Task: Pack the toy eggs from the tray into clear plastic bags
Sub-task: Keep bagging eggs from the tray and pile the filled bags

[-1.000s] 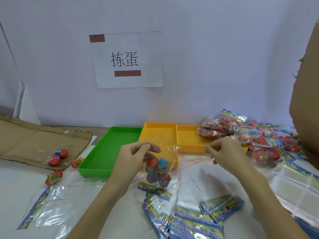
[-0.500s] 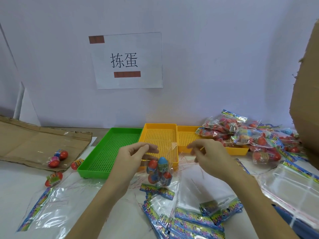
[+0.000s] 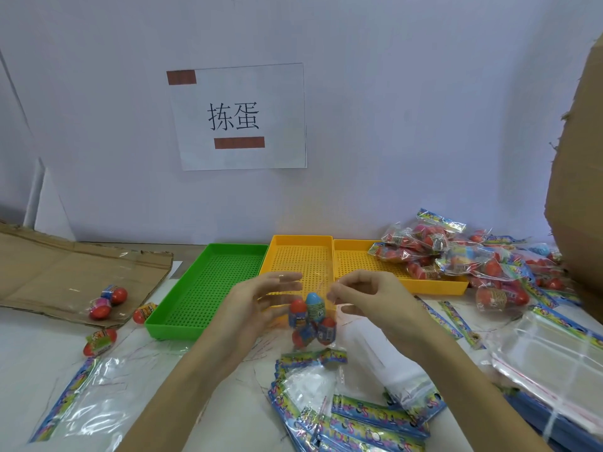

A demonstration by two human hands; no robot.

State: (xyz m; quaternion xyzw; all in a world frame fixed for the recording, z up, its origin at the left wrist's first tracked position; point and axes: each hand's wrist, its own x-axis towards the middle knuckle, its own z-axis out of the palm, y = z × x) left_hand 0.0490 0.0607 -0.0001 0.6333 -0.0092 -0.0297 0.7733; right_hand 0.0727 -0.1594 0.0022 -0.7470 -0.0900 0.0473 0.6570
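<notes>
A clear plastic bag (image 3: 315,272) hangs between my hands above the table, with several toy eggs (image 3: 311,318) in red and blue at its bottom. My left hand (image 3: 257,305) holds the bag's left side between thumb and outstretched fingers. At the top right edge my right hand (image 3: 368,298) pinches the bag with thumb and forefinger. Behind the hands stand a green tray (image 3: 208,288) and two yellow trays (image 3: 300,256), all without loose eggs. Loose eggs (image 3: 111,296) lie at the left on the cardboard and table.
A heap of packed bags (image 3: 456,256) covers the right yellow tray's end and the table beyond. Empty printed bags (image 3: 359,415) lie fanned out under my hands. Large clear bags (image 3: 554,370) sit at right, flat cardboard (image 3: 49,272) at left, a cardboard box (image 3: 580,190) at the right edge.
My right hand has moved left from the table's right side to the bag's top edge and pinches it. My left hand's fingers have stretched out; the bag stays up.
</notes>
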